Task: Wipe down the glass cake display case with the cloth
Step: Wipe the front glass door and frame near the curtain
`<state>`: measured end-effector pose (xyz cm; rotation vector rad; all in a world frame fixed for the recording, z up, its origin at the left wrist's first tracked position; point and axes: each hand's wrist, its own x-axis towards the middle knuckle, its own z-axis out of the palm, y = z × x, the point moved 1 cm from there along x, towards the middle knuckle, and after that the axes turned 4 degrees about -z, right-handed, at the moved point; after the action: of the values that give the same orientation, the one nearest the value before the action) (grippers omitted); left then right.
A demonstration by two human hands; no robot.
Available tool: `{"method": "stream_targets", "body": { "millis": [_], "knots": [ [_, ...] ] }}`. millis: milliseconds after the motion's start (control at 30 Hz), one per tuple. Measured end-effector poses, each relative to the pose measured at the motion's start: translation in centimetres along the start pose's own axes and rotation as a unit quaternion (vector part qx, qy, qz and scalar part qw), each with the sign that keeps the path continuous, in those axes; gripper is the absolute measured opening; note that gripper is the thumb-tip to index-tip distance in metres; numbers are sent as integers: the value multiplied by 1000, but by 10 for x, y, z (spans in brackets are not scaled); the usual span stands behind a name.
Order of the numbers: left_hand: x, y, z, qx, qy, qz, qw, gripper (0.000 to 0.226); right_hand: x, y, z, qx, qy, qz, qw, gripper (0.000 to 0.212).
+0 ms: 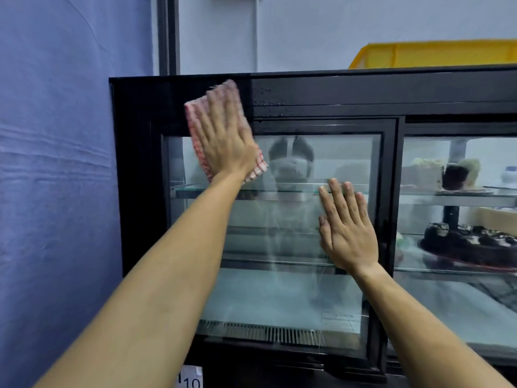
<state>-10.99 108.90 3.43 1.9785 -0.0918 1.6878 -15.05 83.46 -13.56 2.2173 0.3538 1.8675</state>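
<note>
Glass (279,233) on the case's (321,91) left door is showing wet streaks while the left hand (223,138), fingers flat, is pressing the cloth (195,119) against its top-left corner and the right hand (347,233) is lying spread on the pane, so most wiping seems left.

Below the cloth (223,130) the left door's glass (274,289) lies bare down to the vent grille (268,333). The right grip (347,233) covers its right part; the black frame post (390,219) bounds it.
</note>
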Motion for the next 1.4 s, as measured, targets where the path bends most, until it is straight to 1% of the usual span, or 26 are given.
{"method": "stream_targets", "body": {
  "millis": [100,167,233,267,300,333,433,500,567,667,700,767,833,933,1000,1067,1100,1133,1167,1267,1333,1400],
  "knots": [
    [-6,51,9,-1,-6,129,992,63,0,0,1,-2,7,1,1000,60],
    [-9,81,14,6,-20,221,975,61,0,0,0,-2,7,-3,1000,60],
    [-8,91,17,3,-31,291,956,59,0,1,0,-1,1,-1,1000,60],
    [-6,86,17,-6,-30,308,951,58,-1,1,0,2,-2,0,1000,60],
    [-1,77,15,-13,-29,310,950,58,-1,1,-1,3,-4,-1,1000,59],
    [6,62,12,-15,-32,290,956,57,-1,1,-1,4,-7,-4,1000,59],
    [42,-3,-3,31,-17,178,983,59,1,1,-1,9,-12,-1,1000,59],
    [61,-48,-16,60,-11,135,989,61,0,-1,-1,13,-13,7,1000,59],
    [68,-77,-27,70,-26,96,993,64,0,-2,0,9,-12,9,1000,59],
    [69,-78,-34,60,-33,40,997,65,1,-4,-1,8,-8,12,1000,60],
    [65,-66,-32,61,-29,42,997,65,2,-4,-1,6,-9,13,1000,60],
    [52,-26,-24,69,-21,99,993,64,2,-4,-2,3,-10,10,1000,60],
    [33,23,-12,66,-21,179,981,64,1,-3,-2,3,-14,7,1000,60],
    [10,89,5,41,-28,266,963,62,1,-2,-3,5,-9,3,1000,60],
    [3,105,12,35,-43,325,944,59,0,1,-2,5,-11,1,1000,60],
    [7,95,16,27,-44,382,923,56,0,1,-2,8,-12,-1,1000,60],
    [12,85,16,27,-45,395,917,56,1,1,-2,9,-12,-2,1000,60],
    [17,71,14,29,-47,387,920,57,1,1,-2,9,-14,-2,1000,60],
    [21,54,10,31,-47,354,934,57,0,2,-2,12,-17,-2,1000,60],
    [34,-17,-8,48,-30,182,982,60,0,3,-3,21,-21,-10,1000,60],
    [37,-65,-20,59,-27,87,994,63,-1,3,-4,28,-19,-8,999,61],
    [37,-86,-28,67,-46,39,996,64,-1,1,-3,24,-15,-6,1000,61]
  ]
}}
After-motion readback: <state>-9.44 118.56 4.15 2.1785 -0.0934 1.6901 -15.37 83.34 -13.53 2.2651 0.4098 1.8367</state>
